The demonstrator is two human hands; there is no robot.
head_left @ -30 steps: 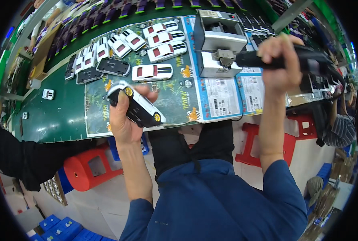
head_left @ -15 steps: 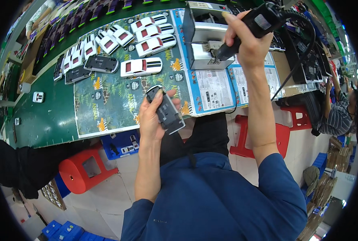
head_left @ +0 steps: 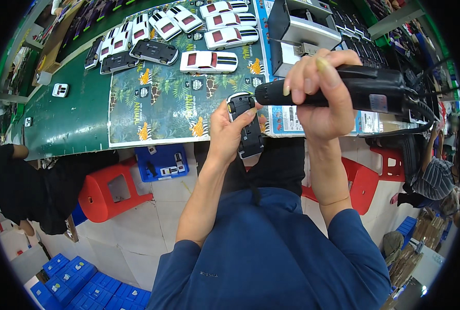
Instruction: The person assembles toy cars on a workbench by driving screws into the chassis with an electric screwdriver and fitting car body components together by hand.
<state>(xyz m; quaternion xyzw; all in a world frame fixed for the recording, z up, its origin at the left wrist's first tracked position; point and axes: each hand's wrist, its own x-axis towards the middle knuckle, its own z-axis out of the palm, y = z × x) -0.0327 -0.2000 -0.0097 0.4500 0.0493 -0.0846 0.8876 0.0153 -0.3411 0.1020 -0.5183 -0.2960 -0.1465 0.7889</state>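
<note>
black toy car chassis: 1, left hand fingers holding | electric screwdriver: 1, right hand fingers gripping

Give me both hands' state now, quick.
Left hand: closed on an upturned toy car.
Right hand: closed on a black electric screwdriver, its tip at the car.

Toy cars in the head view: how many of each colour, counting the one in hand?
White plastic toy cars on the green bench: 8
Dark grey toy cars on the bench: 3
Toy car held underside-up in the left hand: 1
Total: 12
</note>
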